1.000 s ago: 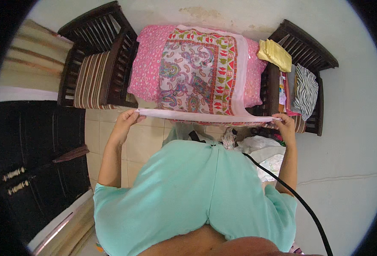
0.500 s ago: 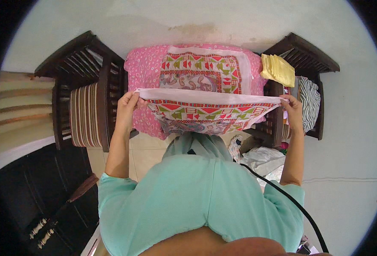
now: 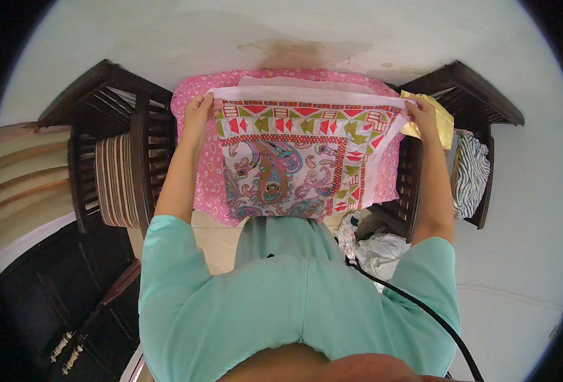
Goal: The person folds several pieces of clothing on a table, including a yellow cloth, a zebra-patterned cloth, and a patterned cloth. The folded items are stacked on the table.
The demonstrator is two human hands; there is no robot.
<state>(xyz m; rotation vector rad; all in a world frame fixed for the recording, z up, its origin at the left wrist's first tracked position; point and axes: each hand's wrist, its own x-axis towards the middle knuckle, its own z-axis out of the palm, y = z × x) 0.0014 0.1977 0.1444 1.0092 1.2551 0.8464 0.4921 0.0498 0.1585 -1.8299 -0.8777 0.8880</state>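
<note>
A printed scarf (image 3: 288,153) with a pale pink border, red and green triangles and paisley shapes is stretched between my two hands. My left hand (image 3: 200,109) pinches its upper left corner, and my right hand (image 3: 420,113) grips the upper right one. From that taut top edge the cloth hangs down toward me. Under and behind it lies a pink patterned cover (image 3: 195,79) over a flat, raised surface. A strip of pale cloth shows just beyond the top edge. My right hand is beside a folded yellow cloth (image 3: 445,121), partly hiding it.
Dark wooden slatted chairs stand at left (image 3: 144,153) and right (image 3: 415,172); the left one has a striped cushion (image 3: 117,181). Zebra-striped cloth (image 3: 472,175) lies at right. A whitish bag (image 3: 383,254) is on the floor. A black cable (image 3: 415,283) crosses my right side.
Both hands have moved farther away from me, toward the wall, carrying the scarf's top edge. More of the paisley print now shows, and the cloth covers more of the pink cover.
</note>
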